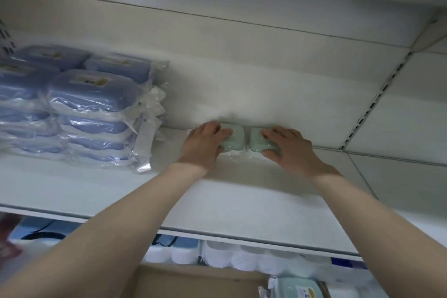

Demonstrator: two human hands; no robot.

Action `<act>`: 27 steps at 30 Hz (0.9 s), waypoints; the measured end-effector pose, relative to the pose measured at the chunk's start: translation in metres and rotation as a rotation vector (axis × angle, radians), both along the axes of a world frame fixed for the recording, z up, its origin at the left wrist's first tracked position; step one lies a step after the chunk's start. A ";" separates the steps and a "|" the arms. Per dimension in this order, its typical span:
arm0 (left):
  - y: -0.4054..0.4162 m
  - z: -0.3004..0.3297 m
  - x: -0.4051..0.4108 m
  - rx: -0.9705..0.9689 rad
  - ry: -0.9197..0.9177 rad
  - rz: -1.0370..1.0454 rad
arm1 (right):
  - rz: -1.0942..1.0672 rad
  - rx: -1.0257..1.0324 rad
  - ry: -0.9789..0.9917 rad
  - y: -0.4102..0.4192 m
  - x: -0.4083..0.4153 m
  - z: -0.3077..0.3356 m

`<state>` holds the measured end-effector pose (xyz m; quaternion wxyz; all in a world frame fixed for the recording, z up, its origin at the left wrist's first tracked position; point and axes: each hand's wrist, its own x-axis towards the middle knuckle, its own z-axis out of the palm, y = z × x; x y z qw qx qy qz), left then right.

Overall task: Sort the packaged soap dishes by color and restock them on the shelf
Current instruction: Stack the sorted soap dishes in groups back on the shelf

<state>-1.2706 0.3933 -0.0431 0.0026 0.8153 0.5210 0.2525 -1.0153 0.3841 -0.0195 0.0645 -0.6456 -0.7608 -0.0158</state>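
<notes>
While labels blur, hands [203, 145] [290, 150] grip green dishes [238, 139].

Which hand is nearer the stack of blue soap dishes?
Left. The left hand rests on a green dish just right of the blue stack; the right hand is farther right.

One head-worn camera, looking forward and slightly up along both arms, close to the white shelf [72, 184]

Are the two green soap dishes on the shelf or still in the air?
On the shelf: both green dishes sit flat at its back, hands on them.
</notes>
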 end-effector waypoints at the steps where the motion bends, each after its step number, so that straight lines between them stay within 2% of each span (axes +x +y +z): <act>1: 0.001 -0.001 0.002 0.005 -0.012 -0.003 | -0.002 -0.004 0.027 0.000 0.000 -0.005; 7: 0.005 -0.001 0.005 0.011 0.014 -0.013 | 0.035 0.009 -0.005 0.002 0.001 -0.020; 15: -0.021 0.015 0.008 -0.057 0.233 0.019 | 0.053 0.091 -0.104 -0.027 0.008 -0.006; 22: -0.087 0.013 0.025 0.046 0.215 -0.023 | 0.176 0.192 -0.146 -0.087 0.033 0.012; 27: -0.153 0.003 0.050 0.095 0.066 -0.040 | 0.217 0.311 -0.113 -0.159 0.063 0.002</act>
